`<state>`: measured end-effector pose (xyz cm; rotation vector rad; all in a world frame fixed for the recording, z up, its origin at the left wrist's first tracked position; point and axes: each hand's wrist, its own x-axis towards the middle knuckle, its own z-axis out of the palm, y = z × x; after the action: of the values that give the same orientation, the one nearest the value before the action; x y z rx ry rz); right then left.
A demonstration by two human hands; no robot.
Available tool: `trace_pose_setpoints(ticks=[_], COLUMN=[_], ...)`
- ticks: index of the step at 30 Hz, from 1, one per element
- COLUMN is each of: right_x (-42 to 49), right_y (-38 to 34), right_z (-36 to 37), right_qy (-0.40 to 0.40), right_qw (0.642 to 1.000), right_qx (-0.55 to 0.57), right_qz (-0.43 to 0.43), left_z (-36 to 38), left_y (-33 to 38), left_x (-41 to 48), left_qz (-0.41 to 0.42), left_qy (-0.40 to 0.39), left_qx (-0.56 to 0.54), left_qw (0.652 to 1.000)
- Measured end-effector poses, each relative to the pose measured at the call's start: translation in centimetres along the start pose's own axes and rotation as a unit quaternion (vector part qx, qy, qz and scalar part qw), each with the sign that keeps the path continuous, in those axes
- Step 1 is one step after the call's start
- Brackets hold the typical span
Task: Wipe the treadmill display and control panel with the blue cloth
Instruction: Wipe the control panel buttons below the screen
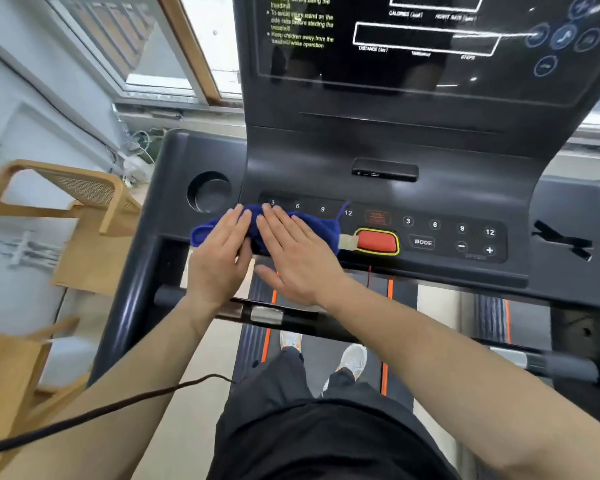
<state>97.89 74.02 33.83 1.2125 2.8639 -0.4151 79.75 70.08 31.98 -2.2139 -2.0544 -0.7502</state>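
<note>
The blue cloth [321, 227] lies bunched on the left half of the treadmill control panel [447, 237], covering its lower left buttons. My left hand [220, 258] rests flat on the cloth's left part, fingers extended and close together. Beside it, my right hand [297, 254] presses flat on the cloth's middle, fingertips near the "3" key. Neither hand grips the cloth. The dark display [413, 39] rises above, with white frames and green text, out of both hands' reach here.
A red stop button [376, 241] with a yellow rim sits just right of the cloth. A round cup holder [208, 194] lies at the panel's left. A wooden chair [73, 209] stands left of the treadmill. A handlebar [291, 318] crosses below my wrists.
</note>
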Motion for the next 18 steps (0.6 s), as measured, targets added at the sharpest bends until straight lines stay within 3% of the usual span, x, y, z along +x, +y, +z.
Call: trace_pose_setpoints(ticks=[5,11,18], right_x=[1.6,-0.1,-9.3], right_y=[0.9,7.5,14.0], right_z=[-0.9,-4.1,-4.7], right_qy=[-0.014,-0.013,-0.01], right_qw=[1.0,0.997,0.985], right_qx=[-0.007,0.019,0.024], right_qz=[0.004,0.075,0.169], left_z=[0.5,2.0,5.1], left_y=[1.4,7.3,16.3], left_x=[1.2,6.9,8.8], left_qz=[-0.034,-0.04,0.067], left_qy=[-0.014,-0.121,-0.181], left_qx=[0.028,-0.021,-0.048], left_qw=[0.999,0.992,0.98])
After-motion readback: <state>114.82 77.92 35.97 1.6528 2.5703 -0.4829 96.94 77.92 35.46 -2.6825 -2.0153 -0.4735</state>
